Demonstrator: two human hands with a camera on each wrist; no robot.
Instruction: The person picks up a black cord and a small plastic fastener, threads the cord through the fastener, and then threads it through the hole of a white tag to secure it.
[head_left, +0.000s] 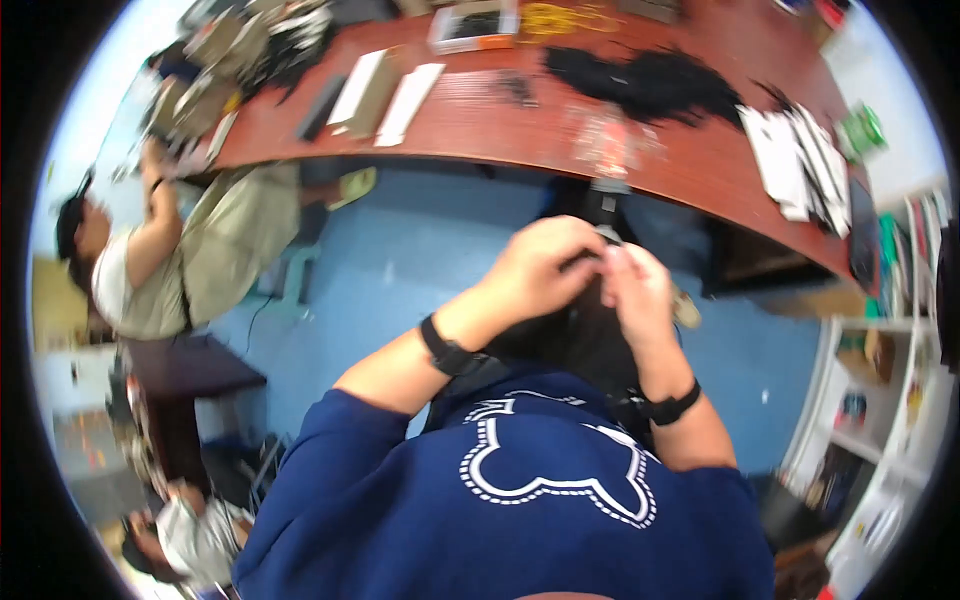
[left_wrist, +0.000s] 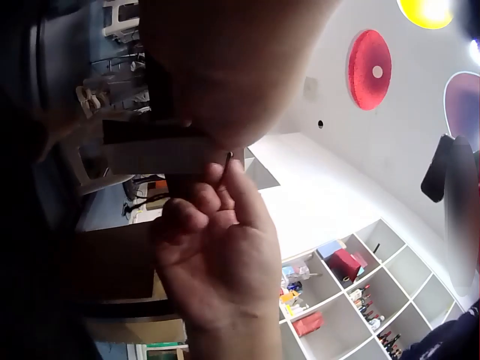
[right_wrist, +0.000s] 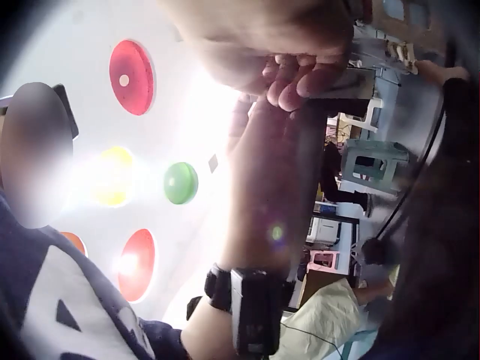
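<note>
Both hands meet in front of the torso, just short of the table edge. My left hand (head_left: 545,265) comes in from the left, its fingers curled inward and its tips close against the right fingertips. The right hand (head_left: 640,290) pinches a small thin dark piece (left_wrist: 229,157) between thumb and forefinger, with the other fingers folded. What the left fingertips hold is mostly hidden, and I cannot tell its kind. Beyond the hands, a dark upright piece with a grey top (head_left: 610,186) stands at the table edge, beside a clear wrapper with red on it (head_left: 610,140).
The red-brown table (head_left: 470,130) holds a bundle of black strands (head_left: 650,85), white strips (head_left: 795,165), long pale bars (head_left: 365,92), an open box (head_left: 475,28) and yellow cord (head_left: 565,18). Another person (head_left: 150,240) works at the left. White shelves (head_left: 870,400) stand at the right.
</note>
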